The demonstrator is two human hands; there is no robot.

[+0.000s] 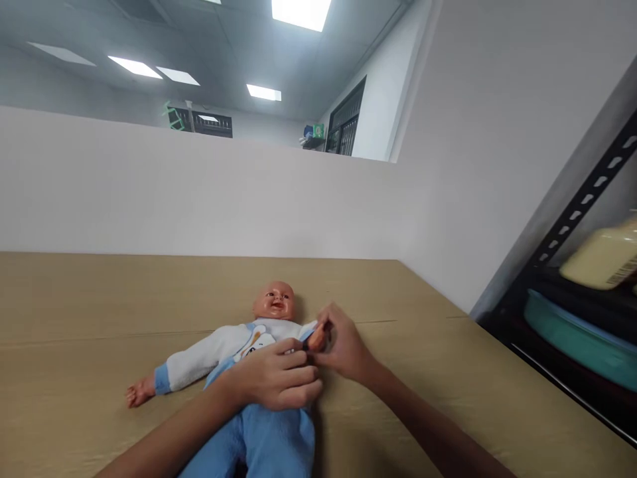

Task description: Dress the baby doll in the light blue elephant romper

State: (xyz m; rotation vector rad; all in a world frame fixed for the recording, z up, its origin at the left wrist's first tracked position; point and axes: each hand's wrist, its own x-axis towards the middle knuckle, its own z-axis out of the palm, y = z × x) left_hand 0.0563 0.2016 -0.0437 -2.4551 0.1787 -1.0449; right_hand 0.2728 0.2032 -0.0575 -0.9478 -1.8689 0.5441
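Head view: doll (251, 335) on its back on the table (74, 292), head (277, 302) toward the wall (199, 192), legs toward the person and cut off by the bottom edge. White top (219, 348) with blue cuffs and a cartoon print on the chest, blue trousers (279, 438). One doll arm is stretched out to picture left, its hand (141, 390) on bare table; the other is bent in at the person's hands.

Right hand (343, 342): fingers clamped round the doll's other hand, thumb below, index above, tips blurred. Left hand (279, 375): just beside it, fingers curled, tips at that sleeve end; can't tell if they pinch cloth or only touch it. Something small and dark shows between the hands, too hidden to name.

In the way: left hand and forearm (194, 415) cross over the doll's belly, hiding the waist and part of the print. Right fingers cover part of the doll's hand and sleeve end. Right forearm (423, 415) lies over table only.

Around: seam (109, 336) runs across the table, passing behind the doll. Black rack (594, 190) at picture right, beside the table and well apart from the hands, with a cream bottle (600, 259) above a teal tub (582, 342). Beyond the low wall: ceiling lights (301, 12), barred window (344, 123), green frame (174, 118).
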